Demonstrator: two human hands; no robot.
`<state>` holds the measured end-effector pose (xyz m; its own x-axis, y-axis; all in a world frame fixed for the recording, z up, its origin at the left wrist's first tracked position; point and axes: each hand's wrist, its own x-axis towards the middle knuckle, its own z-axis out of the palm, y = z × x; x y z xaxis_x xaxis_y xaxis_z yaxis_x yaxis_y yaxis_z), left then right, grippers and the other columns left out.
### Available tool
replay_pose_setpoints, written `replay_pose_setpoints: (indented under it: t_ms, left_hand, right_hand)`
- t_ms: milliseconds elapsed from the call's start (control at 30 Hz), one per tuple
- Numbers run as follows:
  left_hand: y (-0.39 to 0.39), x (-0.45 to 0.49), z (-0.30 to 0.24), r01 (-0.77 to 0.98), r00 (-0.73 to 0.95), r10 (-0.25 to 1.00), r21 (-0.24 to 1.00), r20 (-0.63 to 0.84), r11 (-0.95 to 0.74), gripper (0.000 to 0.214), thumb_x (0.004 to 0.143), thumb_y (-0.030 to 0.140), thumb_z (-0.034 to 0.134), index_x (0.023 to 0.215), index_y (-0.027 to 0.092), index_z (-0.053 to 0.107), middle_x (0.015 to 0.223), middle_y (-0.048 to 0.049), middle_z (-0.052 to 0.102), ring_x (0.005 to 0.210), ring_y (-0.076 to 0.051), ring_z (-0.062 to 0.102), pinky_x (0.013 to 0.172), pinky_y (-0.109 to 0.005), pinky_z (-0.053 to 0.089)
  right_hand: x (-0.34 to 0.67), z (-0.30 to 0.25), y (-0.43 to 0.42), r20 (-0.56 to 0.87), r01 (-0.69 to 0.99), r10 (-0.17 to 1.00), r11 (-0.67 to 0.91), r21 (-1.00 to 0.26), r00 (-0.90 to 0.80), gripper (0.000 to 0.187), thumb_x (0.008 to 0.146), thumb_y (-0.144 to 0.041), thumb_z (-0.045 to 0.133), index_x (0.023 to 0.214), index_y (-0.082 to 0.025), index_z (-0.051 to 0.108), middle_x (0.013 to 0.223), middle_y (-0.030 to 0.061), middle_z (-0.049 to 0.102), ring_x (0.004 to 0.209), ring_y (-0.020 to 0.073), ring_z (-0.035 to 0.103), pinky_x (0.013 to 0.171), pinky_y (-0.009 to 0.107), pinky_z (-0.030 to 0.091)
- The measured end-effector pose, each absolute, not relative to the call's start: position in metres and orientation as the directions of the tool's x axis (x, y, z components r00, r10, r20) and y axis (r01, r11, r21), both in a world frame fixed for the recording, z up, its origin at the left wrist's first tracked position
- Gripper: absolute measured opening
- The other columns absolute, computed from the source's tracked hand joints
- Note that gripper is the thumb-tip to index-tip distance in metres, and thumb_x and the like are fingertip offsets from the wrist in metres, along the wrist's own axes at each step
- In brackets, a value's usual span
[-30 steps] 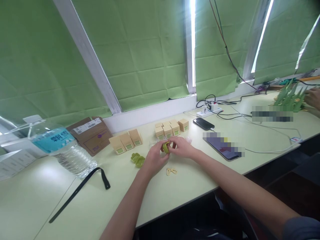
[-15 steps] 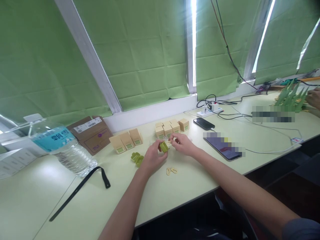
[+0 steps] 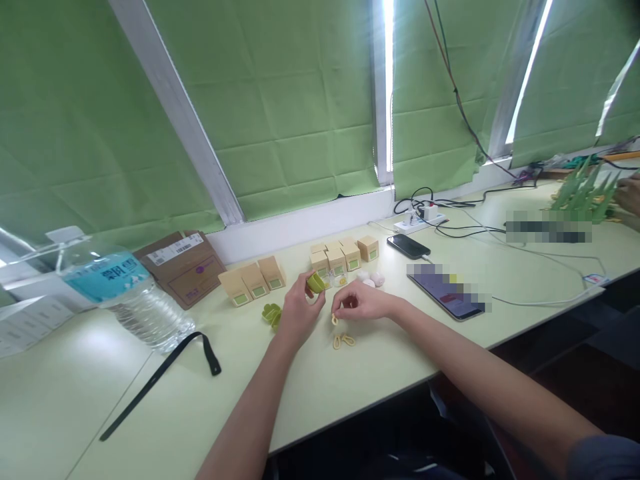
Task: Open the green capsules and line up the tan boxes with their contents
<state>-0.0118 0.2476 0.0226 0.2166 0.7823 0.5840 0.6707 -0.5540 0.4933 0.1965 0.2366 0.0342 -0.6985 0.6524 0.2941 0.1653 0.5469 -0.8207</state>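
Two bare forearms reach from the bottom edge over a pale green table (image 3: 350,380) toward a cluster of boxes (image 3: 343,255), small tan cartons with green windows that stand near the middle of the table. Far left of the cluster and nearer the viewer, a black strap (image 3: 160,380) lies flat. Just in front of the cluster, the left hand (image 3: 295,313) is curled nearly closed, with thumb and fingertips pinching a green piece (image 3: 315,283) shaped like a little cup; it is lifted clear of the table, probably so that it can be turned and seen. Also in front of the cluster, the right hand (image 3: 363,303) is loosely closed and nips a tiny yellow loop (image 3: 335,320) low over the table, a fingertip hold that suits so small a part. A second yellow loop (image 3: 344,341) lies nearer still, within easy reach. More green parts (image 3: 271,313) rest front-left of the cluster. Left of it stand three taller tan boxes (image 3: 253,281), then a flat brown parcel (image 3: 183,267) and a water bottle (image 3: 125,293) on its side. Right of the cluster lie a phone (image 3: 407,247) and a tablet (image 3: 445,293), and a white power strip (image 3: 420,220) with cables sits beyond them. Behind the cluster hang green blinds (image 3: 290,100). Far right, another person's hand (image 3: 630,193) touches spiky green shapes (image 3: 583,193).
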Motion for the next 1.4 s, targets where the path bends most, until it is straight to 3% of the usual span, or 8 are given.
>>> replay_pose_setpoints:
  t_ms: [233,1200,1400]
  left_hand:
    - [0.2461,-0.0101,0.0229,0.660,0.231,0.784,0.499,0.576,-0.561,0.043,0.087,0.027,0.062,0.128,0.025,0.052,0.081,0.0015,0.059,0.076,-0.016,0.057,0.072,-0.030,0.044]
    - [0.2457,-0.0102,0.0226,0.663,0.251,0.782,0.487,0.571,-0.569,0.042,0.087,0.027,0.062,0.128,0.025,0.053,0.080,0.0012,0.059,0.075,-0.016,0.058,0.070,-0.030,0.045]
    - [0.2510,-0.0157,0.0260,0.704,0.276,0.722,0.378,0.634,-0.601,0.037,0.082,0.025,0.066,0.117,0.023,0.054,0.105,-0.0054,0.061,0.095,-0.021,0.061,0.084,-0.035,0.048]
  right_hand:
    - [0.1958,0.0296,0.2368,0.197,0.330,0.638,0.608,-0.722,-0.745,0.018,0.079,-0.019,0.060,0.085,-0.016,0.077,0.073,0.0006,0.072,0.058,0.0106,0.057,0.055,0.020,0.044]
    - [0.1902,0.0299,0.2325,0.176,0.377,0.667,0.597,-0.708,-0.724,0.013,0.079,-0.022,0.063,0.078,-0.017,0.075,0.069,-0.0003,0.070,0.058,0.0108,0.056,0.055,0.021,0.043]
    - [0.1908,0.0279,0.2368,0.189,0.398,0.671,0.616,-0.680,-0.717,0.017,0.083,-0.027,0.061,0.077,-0.017,0.074,0.068,-0.0008,0.068,0.057,0.0107,0.055,0.054,0.022,0.040]
